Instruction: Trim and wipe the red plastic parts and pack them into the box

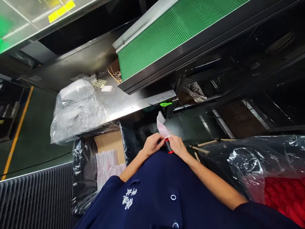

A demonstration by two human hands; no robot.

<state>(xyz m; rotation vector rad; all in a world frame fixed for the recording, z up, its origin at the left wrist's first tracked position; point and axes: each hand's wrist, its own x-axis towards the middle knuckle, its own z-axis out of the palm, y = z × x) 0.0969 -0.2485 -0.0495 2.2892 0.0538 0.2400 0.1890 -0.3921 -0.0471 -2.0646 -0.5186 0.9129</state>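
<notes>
The person's left hand [152, 143] has its thumb and fingertips brought together on the lower edge of a thin, pinkish-white translucent sleeve [163, 129], seemingly to steady its mouth. The right hand [176, 145] is closed around a short black cylinder with red ends [168, 147], its thumb side against the sleeve; the grip probably keeps the two lined up. How far the cylinder sits inside the sleeve, if at all, is hidden by the fingers. Both are held in the air close to the dark blue shirt [154, 187], on the person's side of the steel table's [119, 103] near edge, below its right-hand corner, likely so that both hands work close in.

More pinkish-white sleeves [106, 162] lie against the inner wall of a cardboard box [107, 139] on the left, presumably for easy reach. Clear plastic bags [76, 108] cover the table's left end, overhanging its near edge. A bright green-handled tool [166, 104] is at the right-hand corner. To the right, red pieces [283, 194] lie under clear plastic film [247, 162], perhaps as protection from scuffs.
</notes>
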